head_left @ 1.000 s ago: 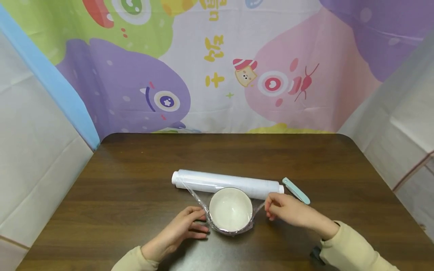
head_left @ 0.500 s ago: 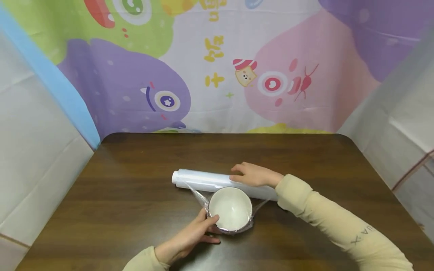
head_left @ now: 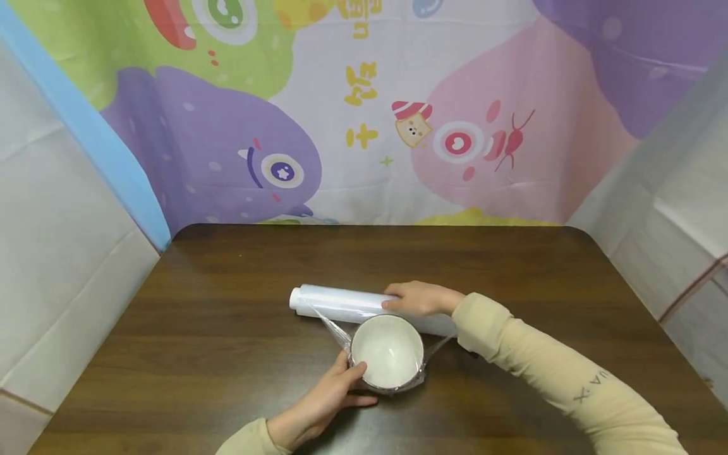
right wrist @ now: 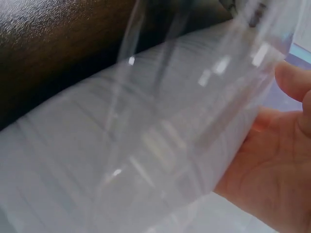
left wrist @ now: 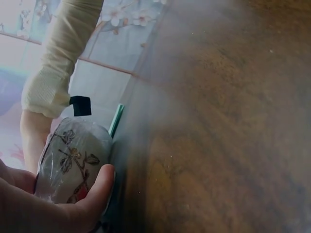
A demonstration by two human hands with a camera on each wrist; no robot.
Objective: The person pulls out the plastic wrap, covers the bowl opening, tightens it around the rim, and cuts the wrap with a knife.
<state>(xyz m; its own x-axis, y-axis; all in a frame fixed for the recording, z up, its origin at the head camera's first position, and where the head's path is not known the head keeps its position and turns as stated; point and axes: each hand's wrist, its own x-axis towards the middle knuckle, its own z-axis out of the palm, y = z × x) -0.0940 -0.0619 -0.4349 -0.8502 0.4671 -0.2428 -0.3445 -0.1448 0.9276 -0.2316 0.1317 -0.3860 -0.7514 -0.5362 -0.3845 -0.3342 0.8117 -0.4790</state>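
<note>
A white bowl point(head_left: 387, 351) stands in the head view, clear cling film point(head_left: 335, 328) gathered round its outside and stretching back to a white roll of cling film point(head_left: 341, 304). My left hand point(head_left: 327, 399) grips the bowl's near left side, thumb at the rim and fingers around the outside. Seen from the left wrist, the film-covered bowl wall point(left wrist: 73, 160) carries a dark flower pattern. Behind the bowl, my right hand point(head_left: 419, 298) grips the roll from above. The right wrist view has the roll point(right wrist: 97, 145) close up, palm and fingers point(right wrist: 272, 150) against its side.
A pale green folding tool point(left wrist: 116, 120) lies on the table beyond the bowl in the left wrist view; my right sleeve point(head_left: 483, 325) hides it in the head view. The brown wooden table point(head_left: 227, 272) ends at a cartoon-printed cloth point(head_left: 387, 158).
My right hand left the film at the bowl's right, moved to the roll and lowered onto it. My left hand shifted right and took hold of the bowl's rim.
</note>
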